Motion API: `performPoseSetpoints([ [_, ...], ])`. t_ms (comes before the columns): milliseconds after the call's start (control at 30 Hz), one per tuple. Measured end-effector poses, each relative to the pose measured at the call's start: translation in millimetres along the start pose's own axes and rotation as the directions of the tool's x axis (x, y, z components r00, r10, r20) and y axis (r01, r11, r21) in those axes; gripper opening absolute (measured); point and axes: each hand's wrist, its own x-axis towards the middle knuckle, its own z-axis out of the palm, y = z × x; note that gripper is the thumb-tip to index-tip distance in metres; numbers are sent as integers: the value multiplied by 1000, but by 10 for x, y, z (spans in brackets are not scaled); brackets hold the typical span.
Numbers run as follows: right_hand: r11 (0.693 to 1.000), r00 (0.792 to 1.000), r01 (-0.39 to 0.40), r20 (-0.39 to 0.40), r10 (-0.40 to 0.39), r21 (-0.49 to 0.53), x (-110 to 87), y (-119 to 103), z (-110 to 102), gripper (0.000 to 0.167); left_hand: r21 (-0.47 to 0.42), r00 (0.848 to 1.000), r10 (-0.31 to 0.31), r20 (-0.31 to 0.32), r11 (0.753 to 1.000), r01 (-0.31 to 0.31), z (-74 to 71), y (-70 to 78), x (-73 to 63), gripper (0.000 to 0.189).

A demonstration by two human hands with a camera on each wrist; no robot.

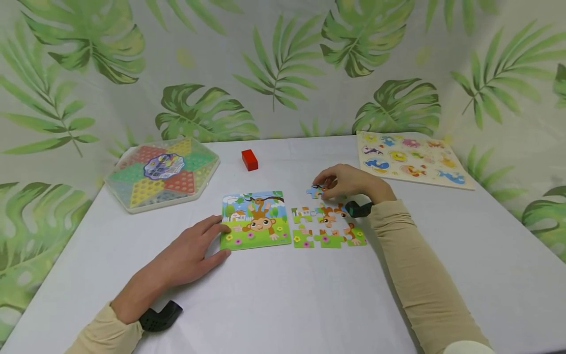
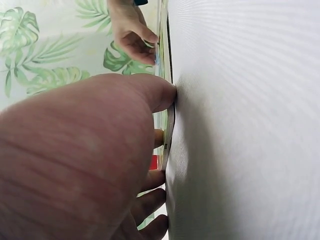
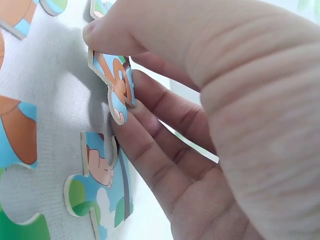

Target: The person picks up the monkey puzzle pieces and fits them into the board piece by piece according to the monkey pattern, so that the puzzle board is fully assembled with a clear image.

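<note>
In the head view, a square picture board (image 1: pixel 254 233) of a hanging monkey lies flat. My left hand (image 1: pixel 190 255) rests at its left side, forefinger over the picture and thumb near the front corner. Just right of the board lie several loose jigsaw pieces (image 1: pixel 330 241) of the same picture, roughly grouped, with gaps between them. My right hand (image 1: pixel 351 182) is over the far side of this group. Thumb and fingers pinch a jigsaw piece (image 3: pixel 119 82) with an orange tail and blue background, tilted up. Below it lies another piece (image 3: pixel 102 185) showing a foot.
A hexagonal board game (image 1: pixel 163 172) under a clear cover sits at the back left. Behind the picture board is a small red block (image 1: pixel 249 160). A wooden sea-animal board (image 1: pixel 411 157) lies at the back right, before the leaf-patterned cloth (image 1: pixel 283 69).
</note>
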Motion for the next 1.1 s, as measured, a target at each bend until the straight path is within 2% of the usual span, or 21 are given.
performPoseSetpoints([
  [167, 1000, 1000, 6, -13, -6, 5, -21, -22, -19, 39, 4, 1000, -11, 8, 1000, 11, 10, -3, 11, 45],
  [433, 997, 997, 68, -31, -67, 33, 25, -51, -12, 38, 4, 1000, -7, 6, 1000, 7, 3, 3, 11, 45],
  [767, 998, 997, 63, -47, -63, 12, 62, -216, 18, 41, 3, 1000, -9, 13, 1000, 9, -13, 13, 3, 45],
  [1100, 995, 987, 102, -124, -103, -12, 85, -308, 34, 42, 10, 1000, -8, 13, 1000, 8, -19, 24, 8, 45],
])
